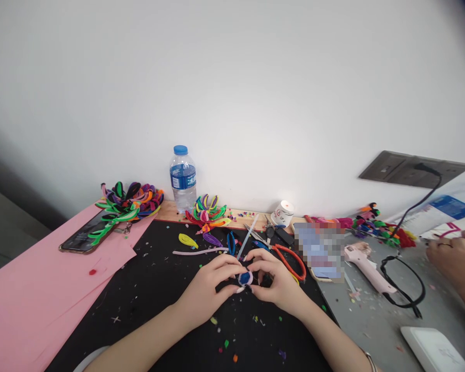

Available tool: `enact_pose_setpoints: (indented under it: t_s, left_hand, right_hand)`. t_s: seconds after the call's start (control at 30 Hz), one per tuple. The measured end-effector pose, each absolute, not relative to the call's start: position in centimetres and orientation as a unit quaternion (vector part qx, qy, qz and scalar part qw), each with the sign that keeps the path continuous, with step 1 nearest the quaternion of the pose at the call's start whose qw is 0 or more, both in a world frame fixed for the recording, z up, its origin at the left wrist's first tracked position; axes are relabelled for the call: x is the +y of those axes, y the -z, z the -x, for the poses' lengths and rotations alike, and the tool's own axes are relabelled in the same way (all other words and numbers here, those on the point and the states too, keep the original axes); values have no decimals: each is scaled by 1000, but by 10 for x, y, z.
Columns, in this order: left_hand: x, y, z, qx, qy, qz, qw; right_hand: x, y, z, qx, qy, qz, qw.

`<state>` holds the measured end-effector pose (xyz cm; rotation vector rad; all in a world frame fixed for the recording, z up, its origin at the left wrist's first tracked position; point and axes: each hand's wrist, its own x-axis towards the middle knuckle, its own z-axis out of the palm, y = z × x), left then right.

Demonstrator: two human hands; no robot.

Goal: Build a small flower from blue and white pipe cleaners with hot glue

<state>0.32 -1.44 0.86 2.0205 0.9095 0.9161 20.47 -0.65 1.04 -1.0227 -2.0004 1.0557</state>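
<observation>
A small round piece (245, 278), blue in the middle with a pale rim, is pinched between the fingertips of both hands above the black mat (155, 294). My left hand (218, 281) holds it from the left, thumb below and fingers above. On its right side, my right hand (273, 279) grips it the same way. Behind the hands lie a pale fuzzy stem (199, 252), a yellow loop (188, 240), a purple loop (212, 239), a blue loop (231, 242) and orange-handled scissors (292, 261).
A water bottle (183, 178) stands by the wall, near colourful loop flowers (132, 204). Two phones, one on pink paper (96, 274), flank the mat. A pink glue gun (370, 268) with a black cable lies right. Another person's hand (455, 258) is at far right.
</observation>
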Motion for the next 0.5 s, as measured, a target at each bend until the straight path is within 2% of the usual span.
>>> enact_pose_setpoints:
  t_s: [0.5]
  left_hand:
    - [-15, -4, -3, 321, -322, -821, 347]
  right_hand:
    - [-10, -13, -203, -797, -371, 383, 283]
